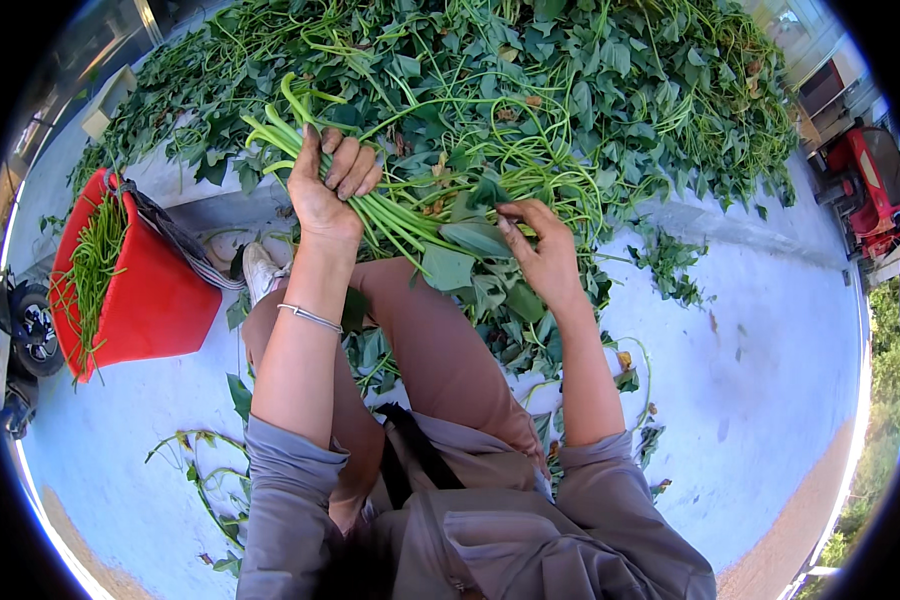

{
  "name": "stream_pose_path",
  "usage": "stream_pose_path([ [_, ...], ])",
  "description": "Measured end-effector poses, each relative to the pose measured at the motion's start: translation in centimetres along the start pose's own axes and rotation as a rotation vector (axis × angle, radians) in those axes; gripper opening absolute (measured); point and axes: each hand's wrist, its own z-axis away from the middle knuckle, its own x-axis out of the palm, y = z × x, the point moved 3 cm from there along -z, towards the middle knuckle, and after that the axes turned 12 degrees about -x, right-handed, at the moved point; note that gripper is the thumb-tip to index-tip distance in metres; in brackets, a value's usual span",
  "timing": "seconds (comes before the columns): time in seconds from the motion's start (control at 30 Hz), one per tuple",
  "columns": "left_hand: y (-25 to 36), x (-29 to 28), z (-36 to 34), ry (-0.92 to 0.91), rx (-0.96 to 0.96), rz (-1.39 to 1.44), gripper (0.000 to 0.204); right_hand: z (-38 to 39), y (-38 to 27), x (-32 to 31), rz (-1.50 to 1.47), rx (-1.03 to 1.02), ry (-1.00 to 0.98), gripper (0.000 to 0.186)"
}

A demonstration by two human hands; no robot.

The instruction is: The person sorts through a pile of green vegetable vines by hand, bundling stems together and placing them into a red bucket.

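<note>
My left hand [332, 185] is closed around a bunch of light green leaf stems [395, 220], whose cut-looking ends stick out past the thumb to the upper left. Broad green leaves [475, 238] hang at the bunch's other end, above my lap. There my right hand [538, 240] has its thumb and fingers drawn together at the leaves; a dark leaf shows by the fingertips. Exactly what lies in that pinch is partly hidden. Just beyond both hands spreads a big heap of leafy vines [590, 90].
To the left stands a red bucket [170, 285], tilted, with green stems inside and a dark strap at its rim. Loose vines [215, 480] lie on the pale concrete floor [750, 370]. A low ledge crosses under the heap. A red machine [875, 185] stands far right, a wheel [36, 330] far left.
</note>
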Motion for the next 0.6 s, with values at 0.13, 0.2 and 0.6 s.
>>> stream_pose_path([
  [0.13,-0.1,0.6,0.4,-0.124,-0.055,-0.019,0.033,-0.2,-3.8,-1.2,-0.083,-0.18,0.147,0.014],
  [0.2,-0.2,0.4,0.8,-0.049,-0.028,-0.117,0.034,2.2,-4.7,-3.3,0.027,-0.186,0.146,0.011],
  [0.6,-0.4,-0.9,2.9,0.143,-0.038,-0.545,0.024,25.0,-14.5,-9.8,-0.372,0.565,-0.877,0.022],
])
